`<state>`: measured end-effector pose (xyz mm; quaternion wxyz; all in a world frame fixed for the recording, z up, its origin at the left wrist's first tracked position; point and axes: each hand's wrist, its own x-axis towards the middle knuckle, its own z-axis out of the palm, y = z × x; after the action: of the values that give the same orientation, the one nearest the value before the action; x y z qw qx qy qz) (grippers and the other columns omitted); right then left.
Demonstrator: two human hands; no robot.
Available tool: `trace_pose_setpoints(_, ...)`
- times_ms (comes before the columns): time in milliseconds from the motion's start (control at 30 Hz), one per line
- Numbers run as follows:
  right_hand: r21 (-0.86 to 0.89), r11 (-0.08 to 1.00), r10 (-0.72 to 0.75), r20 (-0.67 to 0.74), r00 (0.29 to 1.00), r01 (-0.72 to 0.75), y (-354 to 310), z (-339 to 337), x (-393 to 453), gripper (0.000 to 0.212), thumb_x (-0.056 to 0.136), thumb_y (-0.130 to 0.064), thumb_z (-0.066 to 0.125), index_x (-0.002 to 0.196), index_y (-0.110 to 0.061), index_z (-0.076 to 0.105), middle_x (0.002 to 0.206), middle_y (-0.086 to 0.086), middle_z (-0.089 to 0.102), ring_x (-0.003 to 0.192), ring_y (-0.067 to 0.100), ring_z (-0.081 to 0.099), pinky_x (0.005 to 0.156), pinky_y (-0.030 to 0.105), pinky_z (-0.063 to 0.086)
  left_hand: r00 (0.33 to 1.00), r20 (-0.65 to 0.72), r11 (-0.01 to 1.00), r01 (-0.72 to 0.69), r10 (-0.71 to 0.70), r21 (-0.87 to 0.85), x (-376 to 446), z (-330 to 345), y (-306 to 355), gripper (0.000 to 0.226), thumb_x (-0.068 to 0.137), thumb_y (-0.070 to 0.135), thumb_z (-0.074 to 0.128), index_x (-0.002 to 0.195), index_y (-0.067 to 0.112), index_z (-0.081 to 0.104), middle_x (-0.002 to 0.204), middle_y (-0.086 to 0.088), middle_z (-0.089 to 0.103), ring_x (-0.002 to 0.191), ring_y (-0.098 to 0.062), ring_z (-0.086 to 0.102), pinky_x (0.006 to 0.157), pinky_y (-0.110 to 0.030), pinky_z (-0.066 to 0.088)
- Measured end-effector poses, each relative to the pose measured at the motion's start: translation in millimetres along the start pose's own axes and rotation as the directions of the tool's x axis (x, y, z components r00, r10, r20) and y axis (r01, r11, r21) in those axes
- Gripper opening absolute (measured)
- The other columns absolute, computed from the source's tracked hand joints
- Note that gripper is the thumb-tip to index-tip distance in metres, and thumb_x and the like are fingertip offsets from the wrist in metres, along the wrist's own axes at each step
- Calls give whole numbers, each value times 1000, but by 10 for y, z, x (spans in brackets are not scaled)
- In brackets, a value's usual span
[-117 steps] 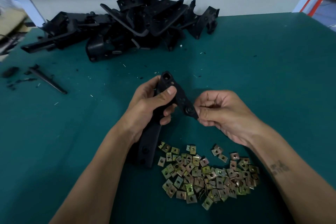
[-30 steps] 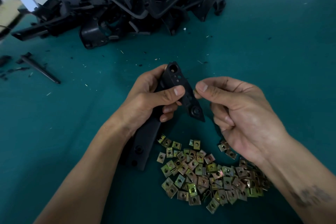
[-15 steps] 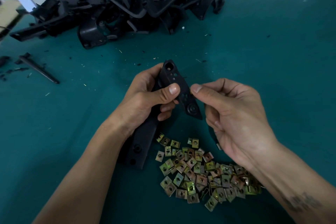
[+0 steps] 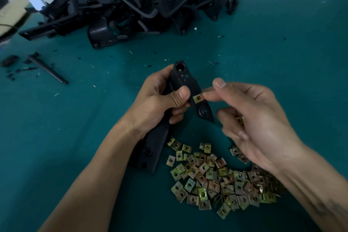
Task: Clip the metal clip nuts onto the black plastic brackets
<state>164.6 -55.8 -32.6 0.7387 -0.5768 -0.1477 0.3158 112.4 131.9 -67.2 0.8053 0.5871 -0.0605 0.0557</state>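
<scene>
Lower right: loose nuts (image 4: 222,179) heaped w/in easy reach. Center: left hand (image 4: 158,103) is wrapped tight around a bracket (image 4: 169,118), prob. to steady it; long axis runs lower left to upper right. Right hand (image 4: 250,118), fingers half-curled, index touches a clip nut (image 4: 198,98) on bracket's edge. Top: bracket pile (image 4: 135,5).

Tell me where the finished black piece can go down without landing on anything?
The green table is bare right of the bracket pile, and also left of the left forearm. It is crowded under the hands, where the clip nuts lie, and along the far edge.
</scene>
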Motion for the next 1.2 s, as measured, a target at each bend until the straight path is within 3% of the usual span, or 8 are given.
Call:
trace_pose_setpoints(133, -38, 995, 94, 5, 996, -94, -74, -138, 78, 40, 92, -39, 58, 90, -1, 69, 64, 2, 64, 39, 7, 28, 40, 19, 20, 999, -12, 999, 31, -31, -7, 5, -19, -2, 31, 86, 24, 78, 93, 9, 52, 70, -5, 54, 48, -12, 40, 41, -21, 37)
trace_pose_setpoints(233, 131, 989, 68, -11, 998, -66, -118, -257, 133, 32, 93, -14, 49, 109, 2, 71, 84, 10, 68, 60, 11, 45, 51, 20, 35, 999, -25, 999, 47, -48, -26, 3, -24, -5, 13, 88, 15, 66, 91, 10, 55, 70, -6, 54, 48, -13, 38, 42, -21, 36)
trace_pose_setpoints(333, 252, 967, 33, 17, 999, -36, -125, -357, 183, 54, 76, 6, 40, 122, 6, 67, 101, 17, 71, 83, 15, 60, 72, 19, 52, 999, -11, 999, 44, -44, -26, -3, -24, -1, 12, 88, 14, 65, 91, 9, 54, 70, -5, 54, 47, -14, 38, 42, -22, 35)
trace_pose_setpoints(433, 332, 942, 22, 68, 997, -44, -111, -360, 218, 55, 77, 15, 40, 127, 8, 63, 111, 21, 72, 99, 20, 70, 89, 19, 55, 999, -2, 999, 44, -44, -11, 1, -24, 10, 13, 87, 15, 65, 91, 9, 54, 69, -4, 53, 47, -14, 37, 42, -22, 35)
trace_pose_setpoints(633, 413, 907, 21, 151, 988, -83, -120, -326, 208, 41, 96, 8, 38, 136, 9, 48, 125, 32, 66, 121, 33, 67, 90, 18, 55, 998, -11, 999, 54, -54, -6, 3, -17, 14, 21, 85, 16, 65, 94, 6, 49, 68, -4, 54, 46, -14, 37, 42, -22, 35)
trace_pose_setpoints(867, 119, 991, -64, -16, 998, 66, 14, -195, 206, 10, 101, 2, 47, 105, 2, 56, 104, 26, 74, 100, 33, 75, 74, 18, 59, 998, 2, 998, 61, -61, -31, 3, -24, -2, 23, 86, 14, 67, 97, 4, 50, 72, -7, 54, 47, -14, 38, 42, -22, 35)
trace_pose_setpoints(1033, 40, 992, -112, -111, 987, 117, -27, -207, 184, 17, 81, -9, 70, 96, -4, 78, 90, 16, 76, 71, 21, 72, 59, 22, 58, 998, 19, 998, 60, -60, -17, 6, -31, 2, 18, 86, 14, 67, 94, 7, 53, 72, -5, 56, 47, -14, 39, 42, -23, 36)
trace_pose_setpoints(1200, 10, 994, -106, -101, 989, 107, -20, -223, 158, 16, 86, -13, 68, 94, -4, 78, 72, 13, 69, 47, 14, 56, 40, 16, 41, 998, 22, 998, 66, -66, -8, 0, -21, 15, 19, 87, 14, 67, 95, 6, 52, 71, -3, 55, 48, -14, 38, 43, -23, 36)
